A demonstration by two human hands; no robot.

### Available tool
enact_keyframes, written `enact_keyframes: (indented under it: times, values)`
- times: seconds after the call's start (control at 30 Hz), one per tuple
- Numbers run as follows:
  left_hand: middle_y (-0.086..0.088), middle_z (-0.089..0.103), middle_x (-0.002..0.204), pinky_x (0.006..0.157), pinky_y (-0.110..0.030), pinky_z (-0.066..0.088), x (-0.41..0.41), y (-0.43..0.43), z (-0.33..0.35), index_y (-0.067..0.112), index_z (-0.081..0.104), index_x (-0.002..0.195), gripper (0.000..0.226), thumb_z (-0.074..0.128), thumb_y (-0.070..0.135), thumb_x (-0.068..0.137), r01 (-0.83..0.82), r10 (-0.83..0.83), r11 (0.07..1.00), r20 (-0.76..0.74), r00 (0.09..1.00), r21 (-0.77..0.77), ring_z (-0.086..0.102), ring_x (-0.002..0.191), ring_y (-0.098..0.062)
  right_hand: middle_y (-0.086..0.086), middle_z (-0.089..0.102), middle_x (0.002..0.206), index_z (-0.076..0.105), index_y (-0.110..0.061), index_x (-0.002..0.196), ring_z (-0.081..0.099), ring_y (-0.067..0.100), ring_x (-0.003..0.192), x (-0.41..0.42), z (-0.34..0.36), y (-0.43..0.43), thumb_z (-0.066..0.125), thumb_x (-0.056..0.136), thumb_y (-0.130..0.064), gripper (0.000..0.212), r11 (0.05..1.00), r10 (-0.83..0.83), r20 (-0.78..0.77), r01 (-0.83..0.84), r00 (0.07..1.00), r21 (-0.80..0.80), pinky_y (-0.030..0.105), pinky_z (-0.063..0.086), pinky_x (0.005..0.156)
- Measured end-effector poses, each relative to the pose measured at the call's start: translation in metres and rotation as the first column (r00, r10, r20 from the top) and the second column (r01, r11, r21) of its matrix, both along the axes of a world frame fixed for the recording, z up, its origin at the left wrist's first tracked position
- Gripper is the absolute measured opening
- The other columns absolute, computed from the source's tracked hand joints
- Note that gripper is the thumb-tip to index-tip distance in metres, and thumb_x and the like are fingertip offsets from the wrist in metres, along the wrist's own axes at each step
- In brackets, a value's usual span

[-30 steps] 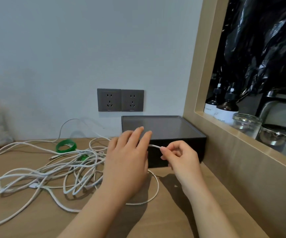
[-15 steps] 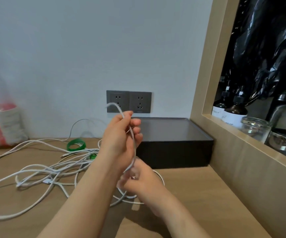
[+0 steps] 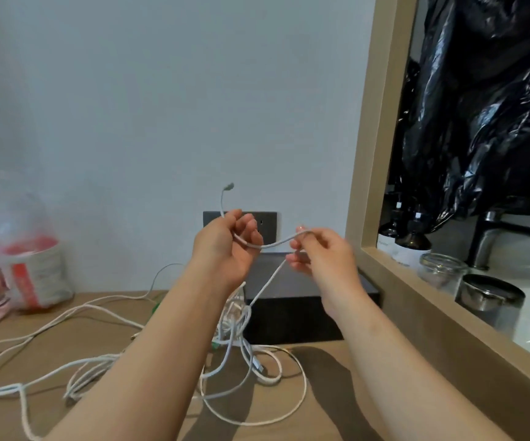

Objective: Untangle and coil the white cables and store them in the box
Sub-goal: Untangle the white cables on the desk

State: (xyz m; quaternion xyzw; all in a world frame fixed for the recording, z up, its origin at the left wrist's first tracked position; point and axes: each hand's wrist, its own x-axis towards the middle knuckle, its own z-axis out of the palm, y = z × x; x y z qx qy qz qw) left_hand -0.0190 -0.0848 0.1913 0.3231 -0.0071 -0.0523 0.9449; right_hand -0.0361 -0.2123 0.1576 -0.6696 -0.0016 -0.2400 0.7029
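White cable (image 3: 273, 245) spans left hand (image 3: 225, 249) and right hand (image 3: 324, 253), above box (image 3: 289, 319) edge.

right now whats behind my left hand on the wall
A grey socket plate; the left hand, gripping a white cable, covers most of it, hiding most outlets.

The wooden tabletop (image 3: 50, 418) in front of me runs back to a pale wall (image 3: 161, 106), where a dark grey socket plate (image 3: 270, 218) sits low down. Far to my left, a clear plastic bag (image 3: 31, 268) with red and white contents stands against that wall. On my right, a light wooden frame (image 3: 365, 154) borders an opening. Behind it stand two dark bottles (image 3: 411, 246), a glass jar (image 3: 441, 270), a metal-topped container (image 3: 489, 297) and a dark tap (image 3: 486, 240), beneath crumpled black plastic sheeting (image 3: 480, 106).
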Motion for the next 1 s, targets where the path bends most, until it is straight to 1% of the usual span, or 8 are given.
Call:
enact_keyframes:
  times: [0.13, 0.37, 0.5, 0.57, 0.63, 0.77, 0.9, 1.0]
  values:
    - [-0.007, 0.052, 0.076, 0.059, -0.03, 0.054, -0.01, -0.007, 0.006, 0.003, 0.052, 0.091, 0.014, 0.04, 0.003, 0.099, -0.009, 0.003, 0.987, 0.039, 0.999, 0.161, 0.058, 0.059, -0.012, -0.002, 0.067, 0.081, 0.064, -0.021, 0.078, 0.063, 0.017, 0.079, -0.008, 0.049, -0.019, 0.066, 0.084, -0.011, 0.011, 0.976, -0.155, 0.282, 0.191, 0.947, -0.106, 0.037, 0.055, 0.084]
    - [-0.005, 0.06, 0.068, 0.057, -0.024, 0.055, -0.023, -0.02, 0.028, 0.005, 0.056, 0.084, 0.015, 0.049, 0.01, 0.095, -0.004, -0.053, 0.916, 0.131, 0.99, 0.401, 0.062, 0.063, -0.012, -0.018, 0.057, 0.074, 0.067, -0.016, 0.09, 0.05, -0.003, 0.065, -0.036, 0.09, -0.043, 0.061, 0.088, -0.015, 0.006, 0.823, -0.265, 0.656, 0.52, 0.707, -0.229, 0.017, 0.043, 0.067]
    - [-0.007, 0.058, 0.073, 0.064, -0.028, 0.051, -0.028, -0.026, 0.006, 0.005, 0.053, 0.08, 0.019, 0.044, 0.006, 0.097, 0.045, -0.076, 0.888, 0.048, 0.996, 0.458, 0.06, 0.066, -0.015, -0.009, 0.058, 0.086, 0.06, -0.012, 0.101, 0.052, 0.008, 0.075, -0.029, 0.041, -0.052, 0.049, 0.094, -0.039, 0.03, 0.903, -0.295, 0.133, 0.322, 0.946, -0.285, 0.023, 0.043, 0.067]
    - [-0.007, 0.058, 0.076, 0.066, -0.029, 0.051, -0.028, -0.024, -0.008, 0.006, 0.053, 0.082, 0.017, 0.044, 0.005, 0.097, 0.045, -0.066, 0.851, 0.022, 0.998, 0.524, 0.061, 0.066, -0.014, 0.002, 0.063, 0.089, 0.057, -0.013, 0.101, 0.054, 0.013, 0.065, -0.032, 0.015, -0.055, 0.036, 0.091, -0.061, 0.053, 0.965, -0.2, -0.302, 0.134, 0.932, -0.226, 0.025, 0.044, 0.057]
    - [-0.006, 0.06, 0.079, 0.066, -0.03, 0.053, -0.027, -0.02, -0.019, 0.007, 0.054, 0.086, 0.014, 0.044, 0.005, 0.096, 0.018, -0.038, 0.8, 0.02, 0.999, 0.599, 0.063, 0.067, -0.015, 0.009, 0.067, 0.085, 0.057, -0.013, 0.094, 0.058, 0.017, 0.056, -0.035, 0.001, -0.058, 0.032, 0.089, -0.066, 0.059, 0.974, -0.148, -0.491, 0.042, 0.859, -0.222, 0.026, 0.049, 0.051]
    - [-0.009, 0.061, 0.092, 0.072, -0.033, 0.052, -0.023, -0.02, -0.031, 0.011, 0.05, 0.089, 0.011, 0.043, 0.006, 0.095, -0.029, -0.059, 0.648, 0.088, 0.994, 0.762, 0.063, 0.079, -0.018, 0.008, 0.063, 0.081, 0.06, -0.009, 0.093, 0.06, 0.017, 0.057, -0.034, 0.027, -0.062, 0.05, 0.096, -0.032, 0.026, 0.987, -0.161, -0.19, 0.154, 0.969, -0.05, 0.028, 0.055, 0.058]
    - [-0.009, 0.06, 0.115, 0.092, -0.038, 0.042, -0.035, -0.027, -0.039, 0.013, 0.052, 0.102, 0.012, 0.045, 0.019, 0.094, -0.009, -0.312, 0.377, 0.137, 0.94, 0.926, 0.058, 0.106, -0.018, 0.002, 0.064, 0.087, 0.061, -0.01, 0.088, 0.063, 0.011, 0.066, -0.049, 0.072, -0.053, 0.057, 0.092, -0.015, 0.008, 0.993, -0.116, 0.143, 0.11, 0.983, 0.045, 0.021, 0.057, 0.063]
    - [-0.006, 0.065, 0.109, 0.09, -0.036, 0.039, -0.046, -0.033, -0.042, 0.01, 0.05, 0.107, 0.016, 0.044, 0.02, 0.095, 0.048, -0.424, 0.357, 0.116, 0.898, 0.933, 0.062, 0.098, -0.015, 0.006, 0.065, 0.09, 0.062, -0.011, 0.088, 0.064, 0.01, 0.067, -0.06, 0.093, -0.046, 0.062, 0.089, -0.013, 0.002, 0.994, -0.094, 0.327, 0.072, 0.94, 0.082, 0.021, 0.055, 0.068]
